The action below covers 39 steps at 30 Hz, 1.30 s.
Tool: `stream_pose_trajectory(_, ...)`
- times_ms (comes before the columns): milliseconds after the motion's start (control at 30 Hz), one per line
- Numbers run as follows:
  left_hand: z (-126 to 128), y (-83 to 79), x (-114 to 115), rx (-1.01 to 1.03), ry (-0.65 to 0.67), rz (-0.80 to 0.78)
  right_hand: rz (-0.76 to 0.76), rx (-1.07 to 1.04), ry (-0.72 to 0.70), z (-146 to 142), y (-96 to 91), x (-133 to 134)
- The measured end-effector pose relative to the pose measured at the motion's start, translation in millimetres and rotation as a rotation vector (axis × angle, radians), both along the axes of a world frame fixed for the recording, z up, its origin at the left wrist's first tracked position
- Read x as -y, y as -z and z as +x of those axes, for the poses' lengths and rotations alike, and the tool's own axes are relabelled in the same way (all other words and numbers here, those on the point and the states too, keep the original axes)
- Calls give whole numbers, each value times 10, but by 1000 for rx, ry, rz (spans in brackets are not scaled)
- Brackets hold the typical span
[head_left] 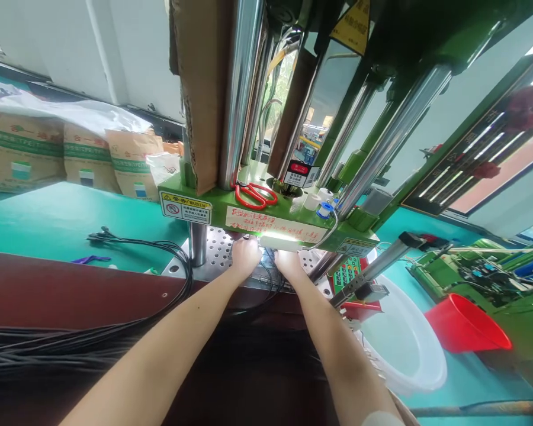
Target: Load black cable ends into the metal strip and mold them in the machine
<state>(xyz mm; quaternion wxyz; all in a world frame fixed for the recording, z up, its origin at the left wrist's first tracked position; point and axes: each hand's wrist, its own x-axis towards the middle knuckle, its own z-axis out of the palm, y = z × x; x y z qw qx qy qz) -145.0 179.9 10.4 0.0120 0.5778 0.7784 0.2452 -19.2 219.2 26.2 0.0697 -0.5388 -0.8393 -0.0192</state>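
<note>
My left hand and my right hand are side by side, low under the green press head. Both look closed, with the fingers turned away from me, so what they grip is hidden. Between and just below them, thin black cables run over a dark metal mould. Around the mould lies a perforated metal plate. To the left, a looped bundle of black cables hangs over the edge of the brown board.
Red-handled scissors and small spools rest on the press ledge. Steel columns rise above. Right of my arm are a control panel, a white tub and a red bucket. Paper sacks stand at left.
</note>
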Motion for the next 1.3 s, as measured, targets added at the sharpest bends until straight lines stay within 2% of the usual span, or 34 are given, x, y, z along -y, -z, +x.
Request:
stream_pose_trajectory(200,-28,2,-11,-21,68,27,-4,-24,13,-18,50,-34)
stream_pose_trajectory(333,3,-59,-10,-17,71,43,-10,-36,-31,-2,-21,-49)
stream_pose_trajectory(500,175,-124,48,-5,91,108,0,-39,-125,-13,-109,-37)
stream_pose_trajectory(600,221,-92,60,-1,153,115,-2,-19,-166,-44,-111,7)
stream_pose_trajectory(767,144,-5,8,-2,198,118,9,18,-170,-130,-72,37)
stream_pose_trajectory(1067,124,97,-70,-39,179,149,65,36,-150,-216,49,-11)
stream_pose_trajectory(1300,150,54,-84,-121,142,184,105,18,-181,-197,-25,1)
